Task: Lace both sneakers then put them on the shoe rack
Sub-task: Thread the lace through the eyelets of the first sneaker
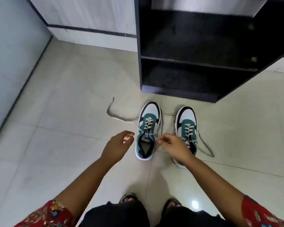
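while the right hand point(172, 145) is pinching one lace end beside the left sneaker point(147, 128), the left hand point(120, 145) is hovering open-fingered short of the other lace end point(115, 116) trailing away from it, so taking up that slack evenly looks advisable.

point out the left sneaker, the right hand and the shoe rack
left sneaker point(148, 128): head view, on its laced teal front
right hand point(174, 145): head view, on the back of the hand
shoe rack point(198, 64): head view, on the middle shelf's front edge
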